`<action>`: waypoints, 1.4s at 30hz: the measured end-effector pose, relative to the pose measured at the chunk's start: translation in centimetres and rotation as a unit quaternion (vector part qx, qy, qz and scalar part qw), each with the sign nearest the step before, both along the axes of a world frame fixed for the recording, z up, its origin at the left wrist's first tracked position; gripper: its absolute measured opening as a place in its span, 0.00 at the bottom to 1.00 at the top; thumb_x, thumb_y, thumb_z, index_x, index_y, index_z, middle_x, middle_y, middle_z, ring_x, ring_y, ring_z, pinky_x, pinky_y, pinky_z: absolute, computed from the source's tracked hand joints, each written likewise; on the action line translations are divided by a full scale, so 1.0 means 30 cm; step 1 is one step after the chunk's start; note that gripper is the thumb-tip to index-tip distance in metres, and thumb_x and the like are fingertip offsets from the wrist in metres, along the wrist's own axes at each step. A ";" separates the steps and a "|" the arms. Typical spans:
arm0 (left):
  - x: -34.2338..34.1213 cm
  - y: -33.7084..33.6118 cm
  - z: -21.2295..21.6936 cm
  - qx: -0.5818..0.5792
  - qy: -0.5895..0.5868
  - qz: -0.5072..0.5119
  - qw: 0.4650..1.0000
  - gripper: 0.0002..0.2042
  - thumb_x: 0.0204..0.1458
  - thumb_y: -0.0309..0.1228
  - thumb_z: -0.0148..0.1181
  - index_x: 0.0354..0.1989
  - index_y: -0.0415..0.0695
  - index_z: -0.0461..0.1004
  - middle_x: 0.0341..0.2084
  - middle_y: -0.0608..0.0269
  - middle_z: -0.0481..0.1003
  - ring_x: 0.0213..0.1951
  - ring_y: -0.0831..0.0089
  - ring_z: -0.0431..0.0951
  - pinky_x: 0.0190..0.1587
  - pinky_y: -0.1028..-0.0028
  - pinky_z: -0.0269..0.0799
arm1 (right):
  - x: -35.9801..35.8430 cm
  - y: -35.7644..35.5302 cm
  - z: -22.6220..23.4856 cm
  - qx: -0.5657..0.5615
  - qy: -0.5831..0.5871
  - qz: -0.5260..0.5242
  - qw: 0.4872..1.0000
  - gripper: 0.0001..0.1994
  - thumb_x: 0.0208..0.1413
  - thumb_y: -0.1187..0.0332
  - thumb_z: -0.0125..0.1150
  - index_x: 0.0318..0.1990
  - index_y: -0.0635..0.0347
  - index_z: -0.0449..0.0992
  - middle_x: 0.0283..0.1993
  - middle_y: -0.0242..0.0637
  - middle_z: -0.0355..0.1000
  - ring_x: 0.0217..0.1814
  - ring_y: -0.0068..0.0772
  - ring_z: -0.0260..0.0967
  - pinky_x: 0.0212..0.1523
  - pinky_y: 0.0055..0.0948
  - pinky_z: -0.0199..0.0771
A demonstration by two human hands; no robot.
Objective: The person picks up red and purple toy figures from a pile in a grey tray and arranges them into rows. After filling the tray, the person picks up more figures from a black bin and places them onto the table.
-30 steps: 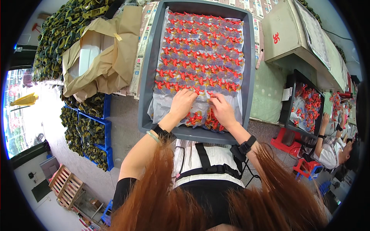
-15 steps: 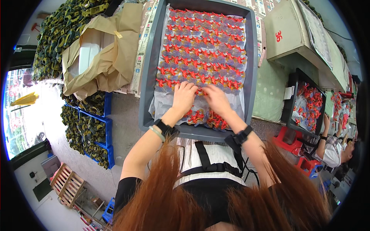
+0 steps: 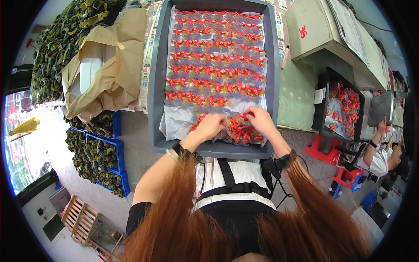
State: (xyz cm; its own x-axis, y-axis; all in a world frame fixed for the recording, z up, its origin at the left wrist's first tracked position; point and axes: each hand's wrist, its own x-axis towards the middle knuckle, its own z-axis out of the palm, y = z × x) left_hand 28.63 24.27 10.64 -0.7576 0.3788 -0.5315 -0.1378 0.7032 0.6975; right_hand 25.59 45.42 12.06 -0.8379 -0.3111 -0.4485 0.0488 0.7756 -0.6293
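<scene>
A grey tray (image 3: 153, 87) lined with white paper (image 3: 172, 120) lies in front of me. On the paper stand rows of small red figures (image 3: 196, 56) with bluish clear and yellow parts. The nearest row stops partway across. At the tray's near end is a loose pile of the same figures (image 3: 240, 132). My left hand (image 3: 211, 125) is over the pile's left part, fingers bent together; what they hold, if anything, is hidden. At the pile's far right edge, my right hand (image 3: 261, 120) pinches a small red figure with thumb and fingertips.
Left of the tray is an opened brown paper bag (image 3: 122, 74) beside heaped dark green and yellow parts (image 3: 56, 52). Blue crates (image 3: 120, 153) hold more. At right are a beige cabinet (image 3: 316, 32), a black tray (image 3: 321, 113) of red figures, red stools (image 3: 321, 150) and a co-worker (image 3: 377, 161).
Both hands have drawn back from the nearest row to the loose pile and moved apart. The whole view has shifted slightly. At right, a grey tray-like thing now shows by the co-worker's raised hand.
</scene>
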 end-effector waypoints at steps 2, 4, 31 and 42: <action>-0.006 -0.004 0.048 0.015 0.004 0.004 1.000 0.09 0.40 0.25 0.57 0.32 0.41 0.69 0.28 0.58 0.72 0.36 0.59 0.73 0.37 0.66 0.67 | -0.031 0.014 0.017 -0.041 -0.050 -0.026 0.998 0.07 0.46 0.73 0.51 0.31 0.62 0.74 0.31 0.47 0.72 0.37 0.46 0.69 0.39 0.37 0.68; 0.021 0.010 0.038 0.034 0.055 -0.016 0.998 0.10 0.40 0.24 0.57 0.33 0.42 0.69 0.31 0.58 0.70 0.38 0.59 0.72 0.38 0.66 0.67 | -0.045 0.033 -0.029 -0.039 -0.043 -0.007 0.998 0.07 0.45 0.73 0.52 0.32 0.63 0.74 0.31 0.47 0.72 0.36 0.46 0.70 0.38 0.37 0.68; 0.076 0.007 0.033 -0.011 0.083 0.082 0.993 0.09 0.52 0.32 0.47 0.38 0.41 0.65 0.30 0.50 0.74 0.34 0.56 0.74 0.35 0.62 0.67 | 0.113 0.040 -0.056 0.008 0.002 0.029 1.000 0.15 0.40 0.77 0.55 0.39 0.65 0.64 0.39 0.53 0.66 0.43 0.52 0.64 0.43 0.41 0.65; 0.039 0.011 0.112 0.033 0.234 0.030 0.971 0.10 0.44 0.26 0.55 0.36 0.46 0.69 0.32 0.56 0.70 0.37 0.58 0.70 0.41 0.64 0.64 | 0.088 0.015 0.094 0.009 0.102 0.010 0.995 0.10 0.44 0.70 0.57 0.35 0.59 0.68 0.33 0.41 0.69 0.38 0.46 0.65 0.39 0.39 0.64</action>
State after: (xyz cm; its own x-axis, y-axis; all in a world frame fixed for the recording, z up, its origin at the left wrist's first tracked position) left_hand 29.80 24.59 14.00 -0.9322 0.3477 -0.1007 0.1651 0.6559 0.7366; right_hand 28.23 45.87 14.88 -0.9059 -0.3223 -0.2748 -0.0943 0.7860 -0.6110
